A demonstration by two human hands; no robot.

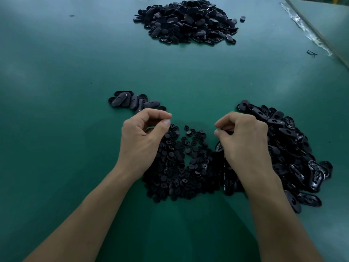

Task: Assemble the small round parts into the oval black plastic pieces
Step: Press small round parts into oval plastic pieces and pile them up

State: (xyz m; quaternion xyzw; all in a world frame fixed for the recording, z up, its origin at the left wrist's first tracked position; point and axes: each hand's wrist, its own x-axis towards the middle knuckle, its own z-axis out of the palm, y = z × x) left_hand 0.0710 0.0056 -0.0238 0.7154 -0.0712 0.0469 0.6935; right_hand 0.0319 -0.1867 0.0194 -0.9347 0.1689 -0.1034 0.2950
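Our left hand (141, 137) and right hand (243, 138) curl in pinches, and we cannot tell what they hold; the discs (179, 167) and ovals (289, 140) look light, stiff and slick, best pinched at the rims.

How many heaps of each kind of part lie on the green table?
Heaps of oval pieces: 3, namely the far heap, the small left heap and the right heap.
Heaps of small round parts: 1, the middle heap.
Total: 4 heaps.
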